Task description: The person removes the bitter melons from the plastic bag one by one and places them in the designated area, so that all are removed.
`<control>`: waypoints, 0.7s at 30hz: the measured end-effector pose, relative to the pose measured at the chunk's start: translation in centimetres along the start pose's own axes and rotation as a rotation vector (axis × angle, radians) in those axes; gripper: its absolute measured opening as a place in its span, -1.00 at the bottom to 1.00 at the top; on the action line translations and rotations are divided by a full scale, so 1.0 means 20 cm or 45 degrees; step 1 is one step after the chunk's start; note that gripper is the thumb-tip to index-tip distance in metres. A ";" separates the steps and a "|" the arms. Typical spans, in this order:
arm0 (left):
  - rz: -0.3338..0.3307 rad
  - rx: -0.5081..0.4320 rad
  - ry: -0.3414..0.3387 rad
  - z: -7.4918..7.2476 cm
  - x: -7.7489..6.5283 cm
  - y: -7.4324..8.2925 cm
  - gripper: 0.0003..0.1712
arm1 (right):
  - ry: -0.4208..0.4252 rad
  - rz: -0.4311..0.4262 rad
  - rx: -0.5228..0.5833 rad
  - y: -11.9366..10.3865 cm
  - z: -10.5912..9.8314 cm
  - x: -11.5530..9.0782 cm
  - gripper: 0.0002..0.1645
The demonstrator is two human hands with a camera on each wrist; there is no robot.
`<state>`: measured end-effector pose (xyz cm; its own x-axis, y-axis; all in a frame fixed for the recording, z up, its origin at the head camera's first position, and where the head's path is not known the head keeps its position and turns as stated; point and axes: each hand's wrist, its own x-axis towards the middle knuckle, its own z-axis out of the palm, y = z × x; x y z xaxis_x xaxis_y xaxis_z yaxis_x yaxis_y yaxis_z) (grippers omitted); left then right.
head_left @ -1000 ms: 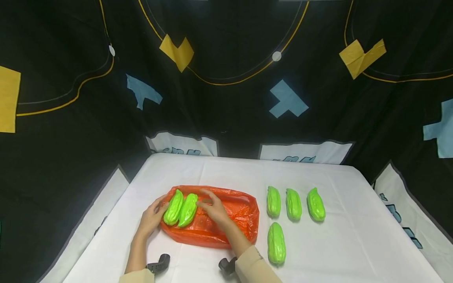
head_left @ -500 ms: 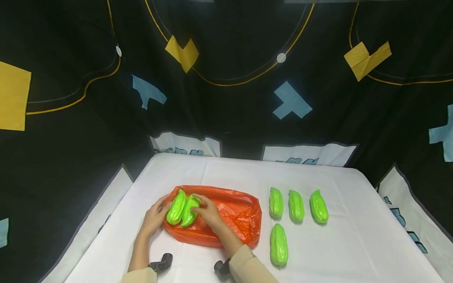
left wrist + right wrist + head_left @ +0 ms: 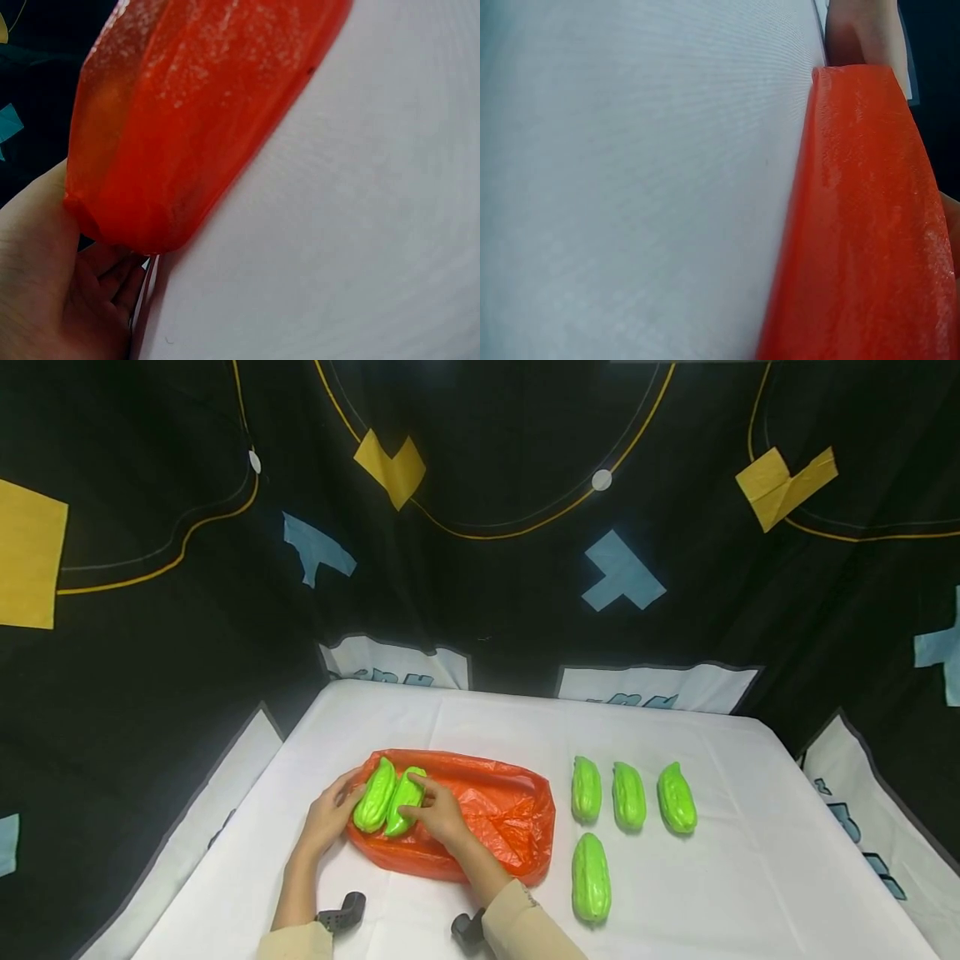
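Green and lying lengthwise away from the person, the right-side vegetable in the red bag is pinched from its right by the right hand.

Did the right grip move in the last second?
Yes, left: the right grip is farther from the front green thing outside the red bag than before, and now pinches the right green thing inside.
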<state>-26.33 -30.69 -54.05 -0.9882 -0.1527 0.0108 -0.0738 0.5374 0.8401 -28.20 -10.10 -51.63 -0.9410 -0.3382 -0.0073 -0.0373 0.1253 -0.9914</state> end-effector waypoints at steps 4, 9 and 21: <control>-0.002 -0.002 -0.005 0.00 0.00 0.00 -0.30 | 0.007 -0.001 0.006 0.01 0.00 0.00 -0.33; -0.009 -0.017 -0.010 0.00 0.00 -0.01 -0.29 | 0.000 -0.011 -0.010 0.02 -0.02 -0.01 -0.31; -0.014 -0.037 -0.008 0.00 0.00 0.00 -0.26 | -0.095 -0.033 0.050 0.00 -0.14 -0.09 -0.30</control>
<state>-26.28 -30.68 -54.01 -0.9882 -0.1529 -0.0020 -0.0808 0.5113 0.8556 -27.50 -6.80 -51.28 -0.9124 -0.4093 0.0103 -0.0469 0.0795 -0.9957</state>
